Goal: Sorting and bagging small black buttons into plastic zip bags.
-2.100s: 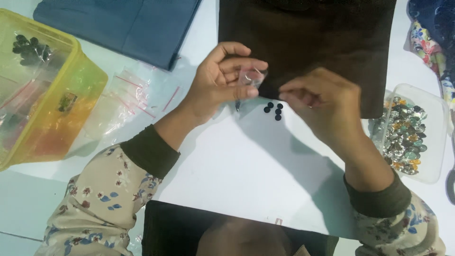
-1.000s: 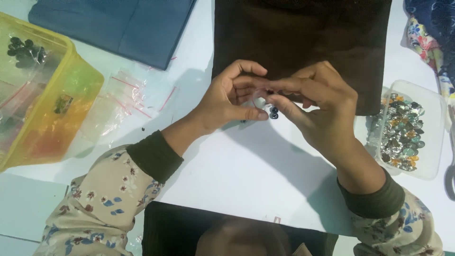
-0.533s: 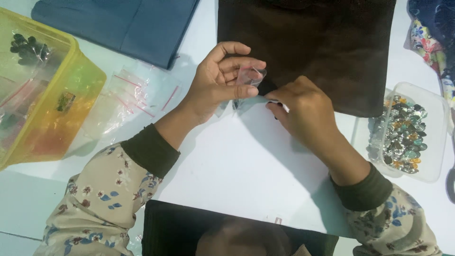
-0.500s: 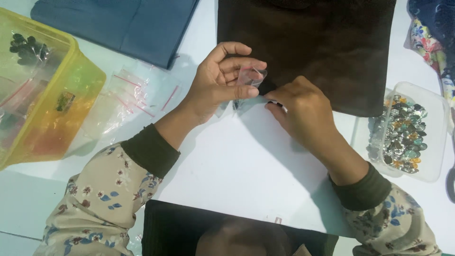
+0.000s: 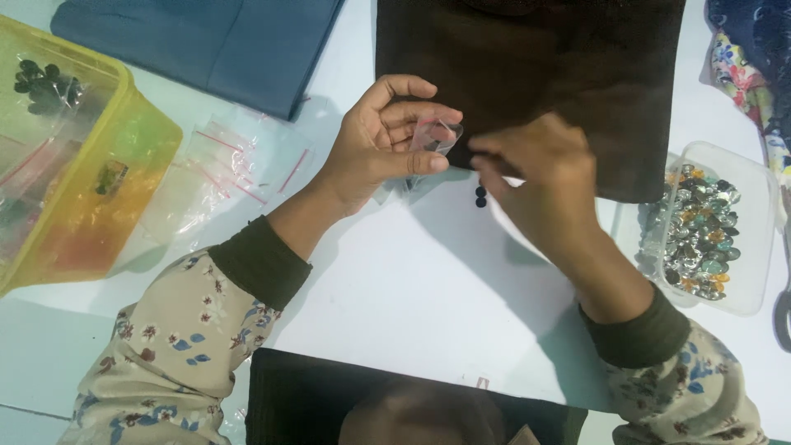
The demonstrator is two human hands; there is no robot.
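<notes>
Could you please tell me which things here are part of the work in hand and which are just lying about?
In use: left hand holding small clear bag; right hand beside it; black beads on the table.

Lying about: yellow tub, spare bags, blue cloth, brown cloth, tray of stones.

A small bag (image 5: 434, 136) sits in the left hand (image 5: 381, 144). Beads (image 5: 479, 196) lie just below it, beside the right hand (image 5: 540, 185). A tray (image 5: 762, 247) lies right of that hand.
</notes>
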